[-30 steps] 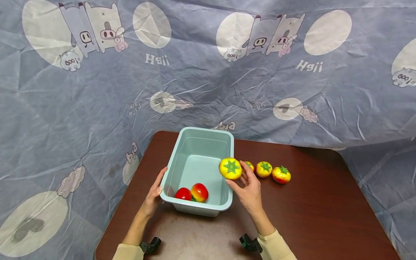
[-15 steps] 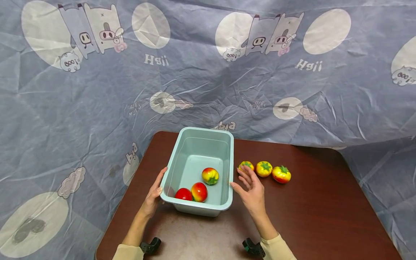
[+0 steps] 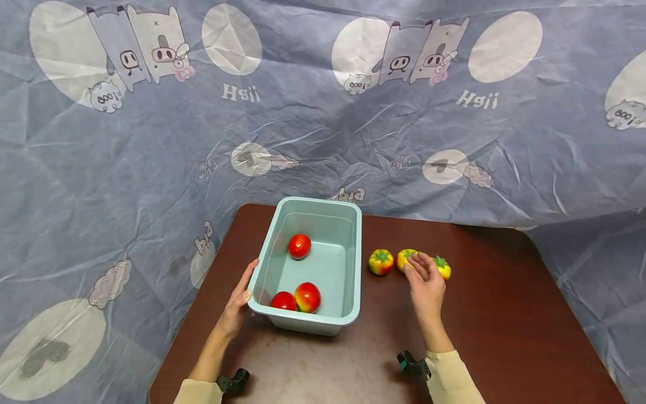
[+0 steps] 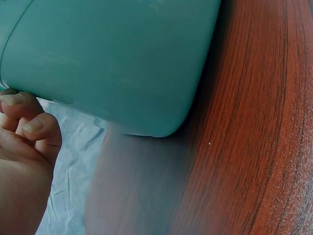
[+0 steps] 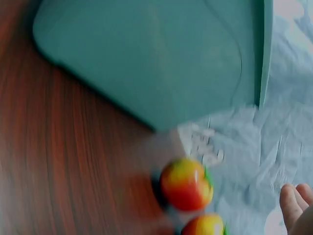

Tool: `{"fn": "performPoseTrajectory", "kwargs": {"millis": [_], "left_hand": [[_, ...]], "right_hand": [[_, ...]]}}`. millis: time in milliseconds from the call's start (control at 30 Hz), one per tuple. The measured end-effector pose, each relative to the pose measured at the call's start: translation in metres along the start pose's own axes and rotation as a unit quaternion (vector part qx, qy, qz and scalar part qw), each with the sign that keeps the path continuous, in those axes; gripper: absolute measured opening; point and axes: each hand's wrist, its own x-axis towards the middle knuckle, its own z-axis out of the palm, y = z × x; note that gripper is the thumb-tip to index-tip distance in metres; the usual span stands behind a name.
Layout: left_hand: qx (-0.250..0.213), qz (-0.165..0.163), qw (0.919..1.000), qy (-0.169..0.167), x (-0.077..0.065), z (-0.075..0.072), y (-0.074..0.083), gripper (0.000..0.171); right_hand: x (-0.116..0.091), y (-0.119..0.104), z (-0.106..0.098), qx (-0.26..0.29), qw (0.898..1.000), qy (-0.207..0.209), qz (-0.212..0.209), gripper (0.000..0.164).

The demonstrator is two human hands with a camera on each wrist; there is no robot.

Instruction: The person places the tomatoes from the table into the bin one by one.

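Note:
A pale green plastic bin (image 3: pixel 303 319) stands on the table, with my left hand (image 3: pixel 236 306) gripping its left rim; the left wrist view shows curled fingers (image 4: pixel 44 128) under that rim. Inside are three shiny tomatoes: one red tomato (image 3: pixel 299 246) toward the back left, another red tomato (image 3: pixel 284 301) and a red-yellow tomato (image 3: pixel 308 297) at the front. My right hand (image 3: pixel 428 286) hovers by the row outside, fingers loosely bent, holding nothing visible. It partly hides the middle tomato (image 3: pixel 405 258) and right tomato (image 3: pixel 443 269). The left tomato (image 3: pixel 381 262) shows fully.
The dark reddish-brown table (image 3: pixel 504 314) extends right of the tomatoes and in front of the bin. A grey-blue printed cloth (image 3: pixel 313 123) hangs close behind the table and along its sides.
My right hand let go of a tomato over the bin and moved right to the row. That tomato rolled to the back left inside. The left hand stayed on the rim.

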Motion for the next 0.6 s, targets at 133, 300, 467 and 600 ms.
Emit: {"fn": "performPoseTrajectory", "kwargs": {"millis": [133, 300, 467, 600], "left_hand": [[-0.001, -0.006, 1.0, 0.001, 0.0, -0.001, 0.001, 0.069], [0.001, -0.004, 1.0, -0.002, 0.0, -0.001, 0.001, 0.068], [0.0, -0.001, 1.0, -0.004, 0.0, -0.001, 0.001, 0.069], [0.002, -0.005, 1.0, 0.0, 0.0, 0.0, 0.001, 0.069]], "right_hand": [[0.017, 0.016, -0.017, -0.045, 0.998, 0.035, -0.019, 0.047], [0.03, 0.033, -0.036, -0.124, 0.989, 0.076, -0.028, 0.051], [0.043, 0.046, -0.049, -0.173, 0.981, 0.089, -0.016, 0.058], [0.052, 0.056, -0.055, -0.215, 0.973, 0.085, -0.004, 0.066]]}}
